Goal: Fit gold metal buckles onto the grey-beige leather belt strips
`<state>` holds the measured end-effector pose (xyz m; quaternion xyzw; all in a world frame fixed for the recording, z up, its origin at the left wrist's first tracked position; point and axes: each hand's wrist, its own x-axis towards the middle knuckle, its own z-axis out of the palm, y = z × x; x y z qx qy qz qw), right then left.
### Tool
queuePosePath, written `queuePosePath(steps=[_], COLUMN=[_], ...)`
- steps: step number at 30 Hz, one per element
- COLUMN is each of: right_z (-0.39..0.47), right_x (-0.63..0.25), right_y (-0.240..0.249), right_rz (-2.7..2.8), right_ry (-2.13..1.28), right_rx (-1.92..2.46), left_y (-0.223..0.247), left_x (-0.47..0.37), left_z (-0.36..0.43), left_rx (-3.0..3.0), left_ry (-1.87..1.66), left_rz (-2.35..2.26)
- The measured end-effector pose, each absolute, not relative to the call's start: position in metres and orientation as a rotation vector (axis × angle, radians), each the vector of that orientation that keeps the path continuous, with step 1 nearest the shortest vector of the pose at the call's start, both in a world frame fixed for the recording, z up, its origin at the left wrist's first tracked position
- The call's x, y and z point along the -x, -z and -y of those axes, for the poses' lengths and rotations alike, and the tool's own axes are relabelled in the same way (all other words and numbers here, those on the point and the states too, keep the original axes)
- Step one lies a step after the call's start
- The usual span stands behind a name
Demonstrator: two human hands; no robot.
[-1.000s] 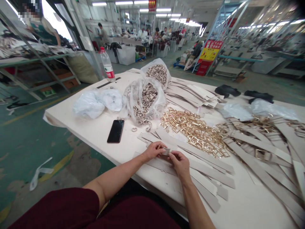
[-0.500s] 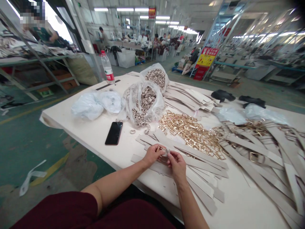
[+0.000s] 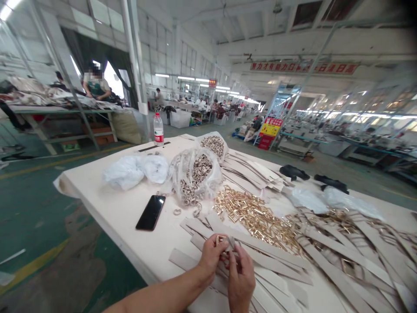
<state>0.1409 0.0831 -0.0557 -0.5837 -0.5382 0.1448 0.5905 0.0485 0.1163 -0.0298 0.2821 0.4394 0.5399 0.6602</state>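
My left hand [image 3: 211, 256] and my right hand [image 3: 241, 278] meet at the table's near edge, both pinching one end of a grey strap [image 3: 230, 242] with a gold buckle [image 3: 220, 238] on it. More grey straps [image 3: 260, 265] lie flat under and around my hands. A heap of loose gold buckles [image 3: 257, 215] spreads just beyond them. A clear bag of small grey loops [image 3: 195, 174] stands behind that heap.
A black phone [image 3: 150, 212] lies left of my hands on the white table [image 3: 107, 208]. White bags [image 3: 135, 170], a second loop bag [image 3: 215, 145] and a water bottle [image 3: 158, 129] stand further back. Straps fitted with buckles [image 3: 352, 243] pile up on the right. People work at distant tables.
The camera has tilted up, showing more of the hall and less of my arms. My hands stay together on the strap and buckle, now lifted slightly off the table.
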Motion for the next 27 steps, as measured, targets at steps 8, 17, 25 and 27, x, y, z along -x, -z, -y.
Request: queuePosePath(steps=[8,17,25,27], right_z=[-0.062,-0.045,-0.077,-0.079], right_x=[-0.119,-0.137,-0.182,-0.183], right_y=[0.066,0.049,0.029,0.032], right_rz=[1.346,1.288,1.112,1.105], right_ry=[-0.381,-0.664,-0.918,-0.98], right_rx=[1.399,1.404,1.527,1.489], left_y=[0.037,0.047,0.031,0.029], left_x=[-0.061,-0.059,-0.048,-0.045], left_z=[-0.115,-0.122,-0.109,-0.108], left_rx=[-0.479,-0.628,-1.047,-1.117], left_ry=[-1.313,-1.204,-1.094,-1.066], left_rz=[-0.887,-0.958,-0.923,-0.919])
